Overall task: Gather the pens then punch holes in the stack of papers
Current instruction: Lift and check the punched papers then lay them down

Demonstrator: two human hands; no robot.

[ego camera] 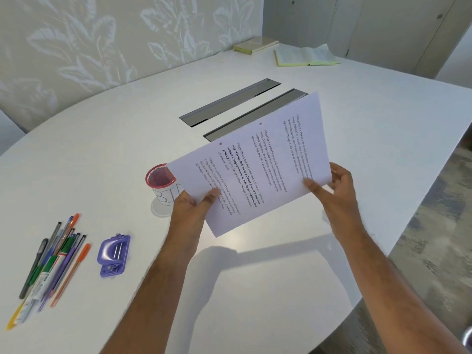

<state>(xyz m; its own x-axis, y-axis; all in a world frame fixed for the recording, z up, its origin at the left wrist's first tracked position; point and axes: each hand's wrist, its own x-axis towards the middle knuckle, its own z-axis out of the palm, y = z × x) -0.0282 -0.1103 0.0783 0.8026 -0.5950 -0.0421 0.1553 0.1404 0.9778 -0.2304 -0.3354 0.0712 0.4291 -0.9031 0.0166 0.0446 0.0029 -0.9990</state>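
The stack of papers (pixel 258 159) is held up above the table, printed side toward me, tilted. Two punched holes show along its far-left edge. My left hand (pixel 194 203) pinches the near-left corner with the thumb on top. My right hand (pixel 334 182) grips the right edge, thumb on the page. Several pens (pixel 55 256) lie bunched together at the table's left front. A purple hole punch (pixel 113 255) sits on the table just right of the pens.
A pink mesh cup (pixel 161 185) with a white label stands behind my left hand. Two grey cable slots (pixel 229 100) cross the white table (pixel 281 290). An open book (pixel 306 56) and a closed book (pixel 255 43) lie at the far edge.
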